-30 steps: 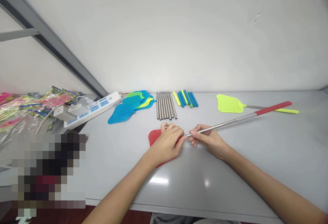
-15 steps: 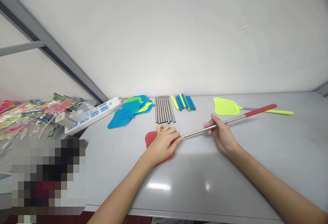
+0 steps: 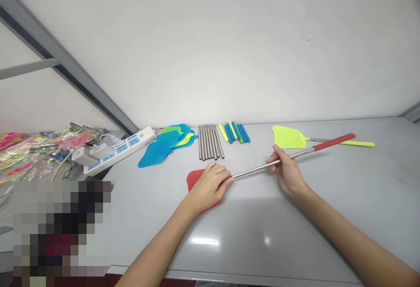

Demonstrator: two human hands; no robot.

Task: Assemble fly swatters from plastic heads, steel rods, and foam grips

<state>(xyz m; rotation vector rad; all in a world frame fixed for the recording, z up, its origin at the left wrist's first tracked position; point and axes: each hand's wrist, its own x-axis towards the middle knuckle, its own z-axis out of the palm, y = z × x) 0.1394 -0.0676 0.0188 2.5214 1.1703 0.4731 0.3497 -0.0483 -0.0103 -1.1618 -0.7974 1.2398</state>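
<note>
A red fly swatter point(image 3: 194, 177) with a metal rod and a red grip lies across the middle of the table, its rod slanting up to the right. My left hand point(image 3: 211, 186) is closed over the swatter's head where it meets the rod, hiding much of the head. Farther along, my right hand point(image 3: 288, 171) pinches the metal rod between thumb and fingers, short of the red grip. Behind the red grip rests a yellow-green fly swatter point(image 3: 290, 137), whose handle passes beneath it.
Along the back lie blue swatter heads point(image 3: 160, 149) with green and yellow ones, a row of metal rods point(image 3: 209, 142), and coloured grips point(image 3: 234, 133). A white power strip point(image 3: 121, 149) and plastic-wrapped packages point(image 3: 42, 151) are at left. The grey table point(image 3: 262, 252) meets a wall.
My right hand has shifted slightly right along the rod. My left hand stays on the swatter's head, its fingers a little lower. The view has tilted slightly.
</note>
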